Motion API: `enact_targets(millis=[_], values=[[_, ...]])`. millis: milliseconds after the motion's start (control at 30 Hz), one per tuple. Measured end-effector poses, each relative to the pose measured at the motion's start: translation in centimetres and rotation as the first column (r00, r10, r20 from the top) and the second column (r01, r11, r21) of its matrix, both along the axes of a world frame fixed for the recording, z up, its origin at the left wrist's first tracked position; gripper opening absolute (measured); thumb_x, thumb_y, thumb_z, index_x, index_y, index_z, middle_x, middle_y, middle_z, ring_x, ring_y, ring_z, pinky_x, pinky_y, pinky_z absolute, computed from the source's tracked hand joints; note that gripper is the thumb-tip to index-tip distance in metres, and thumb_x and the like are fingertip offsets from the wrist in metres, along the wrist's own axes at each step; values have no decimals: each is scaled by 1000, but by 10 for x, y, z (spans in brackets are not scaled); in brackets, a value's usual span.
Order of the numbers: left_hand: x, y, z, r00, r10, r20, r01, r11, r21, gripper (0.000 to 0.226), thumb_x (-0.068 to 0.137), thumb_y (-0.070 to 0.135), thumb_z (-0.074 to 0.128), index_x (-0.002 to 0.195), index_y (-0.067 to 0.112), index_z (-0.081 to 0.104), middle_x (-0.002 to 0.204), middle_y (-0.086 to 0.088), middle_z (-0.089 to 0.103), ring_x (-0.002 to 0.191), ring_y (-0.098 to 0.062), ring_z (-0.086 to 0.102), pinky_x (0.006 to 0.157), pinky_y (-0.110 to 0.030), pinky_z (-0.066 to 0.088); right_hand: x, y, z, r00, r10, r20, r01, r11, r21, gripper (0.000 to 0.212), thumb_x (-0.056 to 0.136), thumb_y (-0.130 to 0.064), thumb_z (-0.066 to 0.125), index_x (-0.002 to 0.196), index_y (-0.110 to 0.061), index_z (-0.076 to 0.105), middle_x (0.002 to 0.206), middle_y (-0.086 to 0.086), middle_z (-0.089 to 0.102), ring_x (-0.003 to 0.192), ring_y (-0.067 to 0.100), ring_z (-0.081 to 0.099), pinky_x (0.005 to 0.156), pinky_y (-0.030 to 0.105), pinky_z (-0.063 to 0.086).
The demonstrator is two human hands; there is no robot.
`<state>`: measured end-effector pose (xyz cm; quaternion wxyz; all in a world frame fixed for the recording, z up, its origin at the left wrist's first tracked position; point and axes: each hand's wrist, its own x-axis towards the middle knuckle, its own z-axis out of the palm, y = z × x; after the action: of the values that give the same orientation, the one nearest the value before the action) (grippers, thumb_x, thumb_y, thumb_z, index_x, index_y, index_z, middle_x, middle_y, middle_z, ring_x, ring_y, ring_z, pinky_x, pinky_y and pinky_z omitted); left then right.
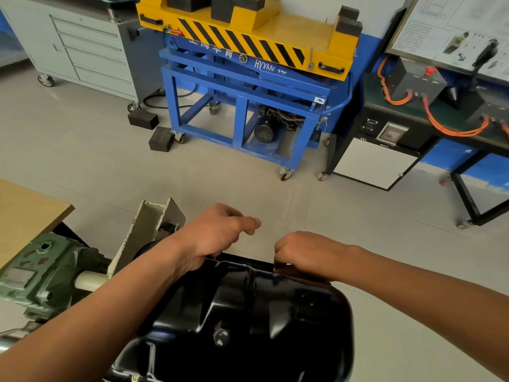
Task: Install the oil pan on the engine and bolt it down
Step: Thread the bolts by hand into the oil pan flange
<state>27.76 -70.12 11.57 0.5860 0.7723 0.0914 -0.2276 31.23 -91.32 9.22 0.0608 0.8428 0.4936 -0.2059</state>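
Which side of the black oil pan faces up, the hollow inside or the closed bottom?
The closed bottom: the oil pan shows its bulged outer shell and the drain plug to the camera; no hollow is visible.

The floor [248, 194] is pale grey tile under even, soft light. At rear left stands a grey drawer cabinet [91, 51] on castors. Beside it is a blue-framed trolley [242, 111], also on castors, with a yellow top [303, 31] striped in black. Two black blocks [143, 119] lie on the floor near its left leg. At right, a black-framed bench [385, 161] carries orange cables [396, 100] below a printed board [454, 28]. A wooden worktop [27, 210] juts in at left.
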Motion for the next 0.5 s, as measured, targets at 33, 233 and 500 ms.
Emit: enact_targets(millis=[33, 233, 500], values=[[0, 0, 0, 1000, -1, -1, 1, 1000, -1, 30, 88, 40, 70, 86, 10, 70, 56, 2, 31, 46, -13, 24, 44, -23, 20, 0, 0, 0, 1000, 2, 2, -2, 1000, 0, 28, 100, -22, 49, 86, -5, 66, 83, 11, 58, 74, 28, 55, 59, 35, 36], [0, 0, 0, 1000, -1, -4, 1, 1000, -6, 29, 88, 40, 71, 86, 11, 70, 57, 1, 31, 46, -13, 24, 42, -22, 19, 0, 2, -1, 1000, -16, 7, 16, 1000, 14, 27, 98, -21, 50, 80, -6, 63, 73, 5, 46, 66, 24, 45, 56, 32, 26], [0, 0, 0, 1000, -9, -7, 9, 1000, -1, 29, 89, 40, 70, 87, 10, 70, 57, 1, 31, 46, -13, 24, 42, -23, 20, 0, 0, -4, 997, -67, -32, 70, 993, 96, 31, 100, -34, 54, 90, -10, 70, 80, 7, 60, 74, 26, 57, 62, 37, 45]])
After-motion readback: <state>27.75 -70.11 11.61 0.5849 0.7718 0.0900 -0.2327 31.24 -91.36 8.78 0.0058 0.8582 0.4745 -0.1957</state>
